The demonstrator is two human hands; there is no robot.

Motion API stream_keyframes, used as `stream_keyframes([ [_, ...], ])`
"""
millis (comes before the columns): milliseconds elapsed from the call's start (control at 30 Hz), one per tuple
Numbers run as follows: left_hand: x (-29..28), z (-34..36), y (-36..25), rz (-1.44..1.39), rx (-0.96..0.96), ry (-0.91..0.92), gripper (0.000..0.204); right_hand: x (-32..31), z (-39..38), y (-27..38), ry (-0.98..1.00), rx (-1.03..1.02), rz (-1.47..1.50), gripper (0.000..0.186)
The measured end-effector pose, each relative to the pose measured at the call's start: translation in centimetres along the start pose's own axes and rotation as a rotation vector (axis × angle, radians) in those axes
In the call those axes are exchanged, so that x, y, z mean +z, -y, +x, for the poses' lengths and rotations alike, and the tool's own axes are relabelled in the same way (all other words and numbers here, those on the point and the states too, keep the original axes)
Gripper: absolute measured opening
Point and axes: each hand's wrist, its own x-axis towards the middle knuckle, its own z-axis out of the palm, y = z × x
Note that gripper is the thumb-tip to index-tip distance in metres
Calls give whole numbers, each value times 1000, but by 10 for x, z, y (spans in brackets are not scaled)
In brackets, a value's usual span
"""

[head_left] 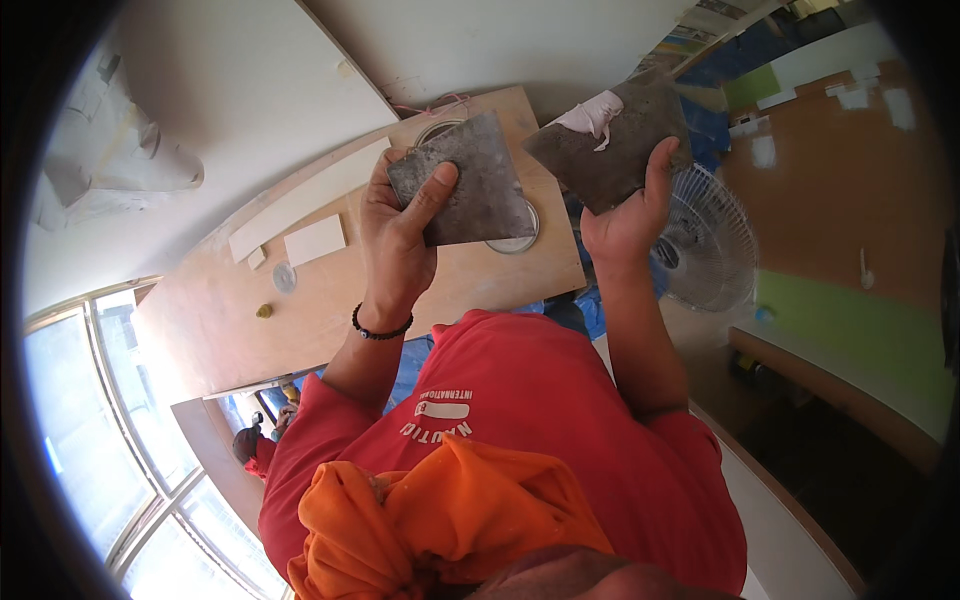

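My left hand (397, 235) grips a thin grey metal putty spreader (485, 185), its thumb lying flat on the face. In my right hand (628, 225) is a second, darker putty spreader (625, 160), held by its lower right edge with the thumb up along the side. A lump of pale pinkish putty (597, 115) sits on the upper left part of that dark spreader. The two spreaders are raised over the right end of a wooden table and do not touch each other. Behind the left spreader, the rim of a round can (515, 243) is partly hidden.
On the wooden table (200, 320) lie a long pale strip (310, 195), a small pale board (315, 240), a clear disc (284, 277) and a small yellowish object (264, 311). A fan (705, 240) stands to the right. Windows (110, 430) are at the left.
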Motion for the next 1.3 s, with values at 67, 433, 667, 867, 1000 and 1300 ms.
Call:
stream_keyframes([
  [67,13,-8,5,31,25,-40,34,4,-5,-3,-7,-131,-194,55],
  [433,28,15,23,254,117,-156,46,10,-40,-13,173,-193,-899,41],
  [667,30,17,2,203,843,71,32,-1,-40,-3,75,162,-358,40],
  [867,36,-1,17,655,1185,652,51,-15,-24,3,50,542,263,39],
  [1000,23,-1,27,880,1093,651,55,-21,-24,7,70,482,233,38],
  [1300,-2,23,26,659,802,320,50,-11,-25,27,-99,238,98,39],
])
